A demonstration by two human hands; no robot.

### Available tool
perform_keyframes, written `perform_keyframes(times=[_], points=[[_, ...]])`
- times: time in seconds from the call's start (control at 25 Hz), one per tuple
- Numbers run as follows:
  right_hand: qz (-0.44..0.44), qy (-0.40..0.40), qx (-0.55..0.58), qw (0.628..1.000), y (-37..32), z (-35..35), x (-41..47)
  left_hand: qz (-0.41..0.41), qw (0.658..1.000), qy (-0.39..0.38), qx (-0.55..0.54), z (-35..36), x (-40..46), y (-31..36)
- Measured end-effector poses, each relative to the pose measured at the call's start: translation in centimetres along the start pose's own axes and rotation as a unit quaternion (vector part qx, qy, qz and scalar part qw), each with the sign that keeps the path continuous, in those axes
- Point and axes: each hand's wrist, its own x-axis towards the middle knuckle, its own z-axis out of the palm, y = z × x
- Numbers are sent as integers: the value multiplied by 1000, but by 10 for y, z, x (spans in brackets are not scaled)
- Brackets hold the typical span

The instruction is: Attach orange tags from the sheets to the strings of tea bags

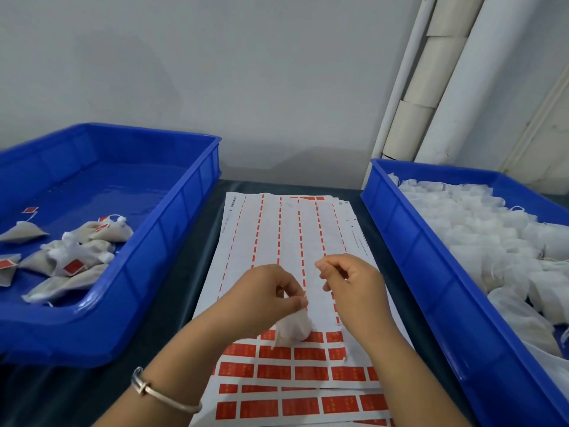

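Tea bag (292,329) hangs over the tag sheets (295,241) at centre of the dark surface (184,272), pinched by left hand (264,295), fingers curled tight on its top. Right hand (351,280) just beside, fingers curled together w/ tips pinched; can't tell what's between them. Left bin (147,272) holds tagged bags (74,254); right bin (400,241) holds untagged bags (492,241).
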Motion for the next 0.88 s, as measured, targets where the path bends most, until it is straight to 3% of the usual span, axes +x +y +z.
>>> perform_keyframes(times=[0.16,0.24,0.32,0.4,0.52,0.6,0.68,0.76,0.8,0.88], points=[[115,11,130,985,8,3,-2,-70,958,28,-276,3,-3,-7],[114,-98,155,977,11,7,-16,-69,941,51,-326,8,-4,-13],[98,-210,100,968,12,19,-33,-49,934,72,-346,13,-3,-17],[106,-200,61,972,12,29,-40,-52,927,106,-357,16,-1,-18],[197,-162,134,958,12,27,-38,-104,886,177,-416,17,3,-23],[272,-176,282,903,14,20,-35,-152,840,221,-471,12,3,-29],[298,-180,464,815,17,15,-32,-185,829,239,-470,14,-3,-37],[312,-153,606,716,19,13,-28,-207,860,233,-405,25,-14,-41],[310,-137,645,685,19,12,-26,-209,885,223,-352,32,-20,-41],[299,-135,657,679,18,11,-24,-186,930,193,-252,42,-33,-37]])
